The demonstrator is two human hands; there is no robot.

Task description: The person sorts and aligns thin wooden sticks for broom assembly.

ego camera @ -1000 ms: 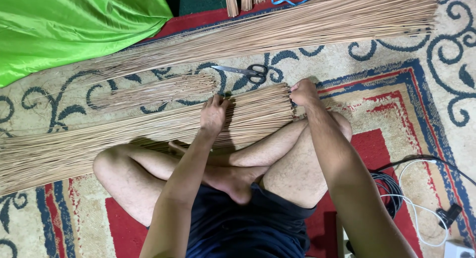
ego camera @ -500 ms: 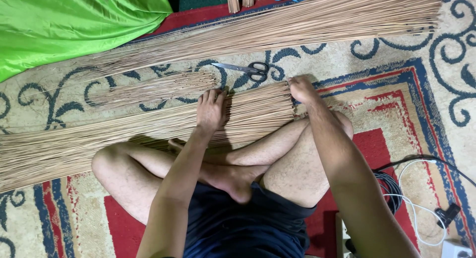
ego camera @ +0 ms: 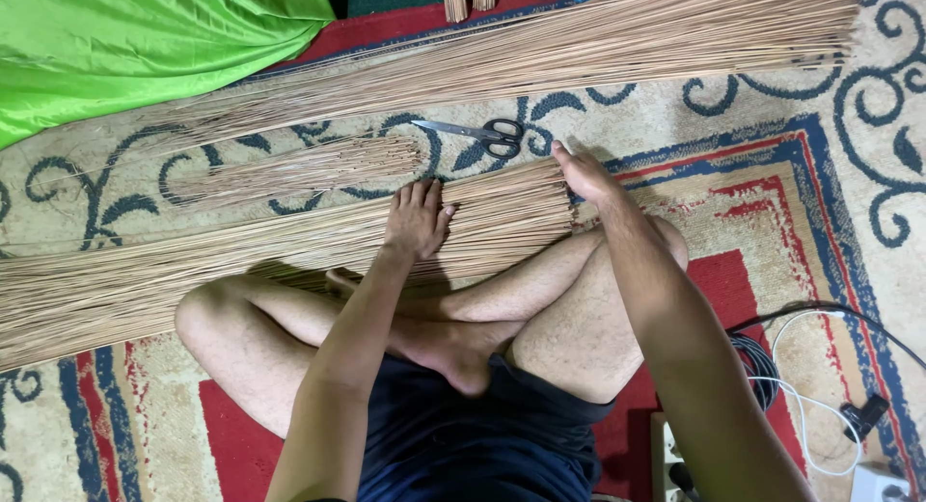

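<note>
While the person sat cross-legged on the patterned carpet [ego camera: 772, 164], a long bundle of thin tan sticks [ego camera: 241, 261] lay across the floor just in front of the knees, its cut ends at the person's right and its fine tips trailing off to the left edge of the view. The left hand [ego camera: 417, 217] rested flat on top of the bundle, fingers spread and not gripping, pressing the sticks down. The right hand [ego camera: 582, 174] stood open, palm set against the cut ends, clasping nothing.

Judged from that pose, the step in hand was squaring the ends. To do it well, the right palm needed to stay flat and square to the sticks, so that it pushed every end to one line rather than skewing them. The left hand needed only enough weight to keep the sticks from buckling or rolling; too much would have pinned them so they could not slide. Short taps would probably have served better than one hard shove, since such thin sticks could bend or snap.

A pair of scissors [ego camera: 477, 132] lay on the carpet just beyond the bundle, near the right hand. A smaller bunch of sticks [ego camera: 309, 166] lay beyond the left hand, and a larger sheaf [ego camera: 579, 44] farther off, beside green cloth [ego camera: 145, 39]. Cables [ego camera: 820, 367] lay by the right knee.
</note>
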